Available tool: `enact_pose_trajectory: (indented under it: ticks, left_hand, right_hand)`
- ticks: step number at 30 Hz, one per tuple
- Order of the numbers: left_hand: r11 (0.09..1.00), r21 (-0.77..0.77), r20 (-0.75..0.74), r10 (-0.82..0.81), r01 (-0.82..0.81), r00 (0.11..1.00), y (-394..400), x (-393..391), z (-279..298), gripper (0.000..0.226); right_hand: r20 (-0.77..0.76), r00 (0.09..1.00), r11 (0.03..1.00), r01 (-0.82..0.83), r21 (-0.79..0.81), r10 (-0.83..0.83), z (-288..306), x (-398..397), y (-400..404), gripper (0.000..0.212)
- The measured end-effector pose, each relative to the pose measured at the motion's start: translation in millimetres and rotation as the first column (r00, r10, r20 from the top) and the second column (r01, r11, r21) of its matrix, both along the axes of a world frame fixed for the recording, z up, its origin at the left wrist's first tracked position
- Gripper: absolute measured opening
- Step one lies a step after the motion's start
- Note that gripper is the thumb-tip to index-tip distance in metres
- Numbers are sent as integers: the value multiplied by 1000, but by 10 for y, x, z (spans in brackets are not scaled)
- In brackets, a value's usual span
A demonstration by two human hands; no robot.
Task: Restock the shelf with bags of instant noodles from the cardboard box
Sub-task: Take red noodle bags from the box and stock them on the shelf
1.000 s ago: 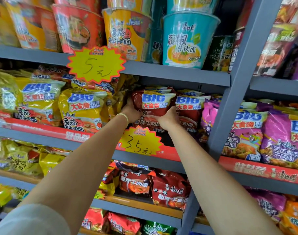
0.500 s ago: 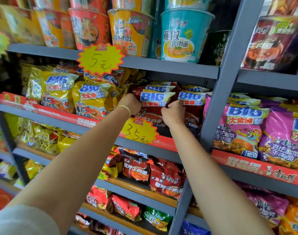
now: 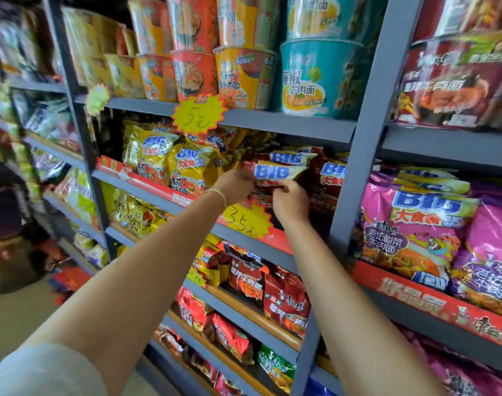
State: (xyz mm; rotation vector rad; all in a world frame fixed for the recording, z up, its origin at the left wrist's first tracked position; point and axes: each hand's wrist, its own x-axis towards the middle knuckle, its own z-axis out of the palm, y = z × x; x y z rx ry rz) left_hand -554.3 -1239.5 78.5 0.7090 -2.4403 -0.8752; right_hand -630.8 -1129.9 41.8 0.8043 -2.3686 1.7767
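Yellow bags [image 3: 158,158] fill the shelf [image 3: 170,192] at left. My left grip [image 3: 235,186] and right grip [image 3: 290,202] pinch a red bag [image 3: 275,174] (nearly seated among its row). Box unseen; remaining stock unknown.

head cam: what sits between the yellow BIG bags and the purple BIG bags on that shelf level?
Head view: red BIG bags, front one held by left hand and right hand, then the grey shelf upright.
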Motion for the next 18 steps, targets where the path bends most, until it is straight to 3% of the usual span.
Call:
enact_pose_trajectory:
  ticks: [3, 6, 13, 18]
  left_hand:
    - [990, -109, 62, -79, 85, 995, -22, -116, 29, 46]
    - [971, -181, 145, -130, 155, 981, -79, -275, 38, 45]
    - [952, -159, 239, -219, 260, 946, -390, -726, 35, 68]
    - [939, -125, 201, -291, 319, 935, -523, -884, -16, 78]
  right_hand:
    - [-54, 998, 995, 18, 102, -12, 6, -44, -32, 51]
    - [-70, 997, 970, 54, 238, -39, 52, -98, -82, 59]
    - [-70, 995, 918, 89, 386, -67, 109, -328, -250, 66]
    - [-139, 985, 879, 151, 453, -98, 95, -490, -295, 70]
